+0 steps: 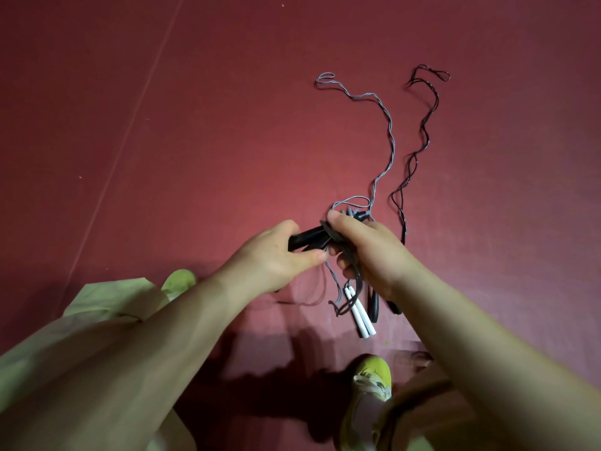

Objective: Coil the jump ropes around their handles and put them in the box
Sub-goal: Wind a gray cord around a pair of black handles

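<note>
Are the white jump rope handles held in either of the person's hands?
No: the white handles lie on the red floor below the hands, which grip black handles.

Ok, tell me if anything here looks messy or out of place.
Yes. The grey rope and the black rope trail kinked and uncoiled across the red floor. Both hands hold black handles in a loose tangle of cord, above the white handles. No box is in view.

Reaching forward and down with both bare forearms, converging at the middle. Gripping with the left hand (273, 252), fingers curled under, thumb pointing right. Pinching with the right hand (367, 252), thumb on top.
</note>
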{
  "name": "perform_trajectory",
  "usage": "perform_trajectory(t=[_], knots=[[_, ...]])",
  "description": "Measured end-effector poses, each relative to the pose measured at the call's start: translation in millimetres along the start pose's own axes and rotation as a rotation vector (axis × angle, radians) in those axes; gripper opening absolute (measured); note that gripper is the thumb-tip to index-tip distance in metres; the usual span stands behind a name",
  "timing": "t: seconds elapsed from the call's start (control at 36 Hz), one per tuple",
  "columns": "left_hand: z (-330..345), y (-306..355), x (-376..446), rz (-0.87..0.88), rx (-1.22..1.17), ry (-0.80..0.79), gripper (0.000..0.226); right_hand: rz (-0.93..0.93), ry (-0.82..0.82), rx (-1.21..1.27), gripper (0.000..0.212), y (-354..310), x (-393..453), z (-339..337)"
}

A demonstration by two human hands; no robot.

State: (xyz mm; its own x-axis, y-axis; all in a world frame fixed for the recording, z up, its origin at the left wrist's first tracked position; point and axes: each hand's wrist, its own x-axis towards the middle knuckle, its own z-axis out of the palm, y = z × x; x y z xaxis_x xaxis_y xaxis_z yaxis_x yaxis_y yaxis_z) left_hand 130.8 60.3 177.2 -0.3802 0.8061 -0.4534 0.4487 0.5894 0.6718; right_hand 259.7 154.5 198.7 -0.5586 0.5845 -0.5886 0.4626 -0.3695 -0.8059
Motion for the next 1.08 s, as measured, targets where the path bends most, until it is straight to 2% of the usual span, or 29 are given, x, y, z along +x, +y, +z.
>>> perform_trajectory(t=[0.11, 0.19, 0.36, 0.42, 0.47, 0.58, 0.75, 0.94, 1.08], knots=[[-5, 2, 1, 0.018, -0.180, -0.158, 0.035, -0.155, 0.020, -0.063, 0.034, -6, -6, 1], [-6, 8, -8, -0.002, -0.544, -0.394, 0.028, -0.226, -0.008, 0.029, 0.025, -7, -6, 1], [-14, 6, -13, -0.110, -0.939, -0.905, 0.066, -0.260, -0.131, 0.194, 0.024, -5, -4, -4], [-13, 5, -13, -0.124, -1.026, -1.006, 0.077, -0.268, -0.156, 0.246, 0.019, -7, -6, -4], [-9, 6, -13, -0.143, -1.080, -1.040, 0.078, -0.251, -0.157, 0.294, 0.010, -8, -7, -5], [-3, 11, -14, -0.152, -1.084, -0.968, 0.068, -0.222, -0.182, 0.207, 0.019, -7, -4, -8], [0, 12, -15, -0.125, -0.792, -0.602, 0.068, -0.192, -0.125, -0.007, 0.018, -8, 0, -16], [6, 14, -12, -0.154, -0.720, -0.360, 0.059, -0.129, -0.115, -0.074, 0.018, -11, 0, -15], [11, 8, -6, -0.100, -0.543, -0.185, 0.052, -0.050, -0.093, -0.108, 0.028, -7, 2, -16]])
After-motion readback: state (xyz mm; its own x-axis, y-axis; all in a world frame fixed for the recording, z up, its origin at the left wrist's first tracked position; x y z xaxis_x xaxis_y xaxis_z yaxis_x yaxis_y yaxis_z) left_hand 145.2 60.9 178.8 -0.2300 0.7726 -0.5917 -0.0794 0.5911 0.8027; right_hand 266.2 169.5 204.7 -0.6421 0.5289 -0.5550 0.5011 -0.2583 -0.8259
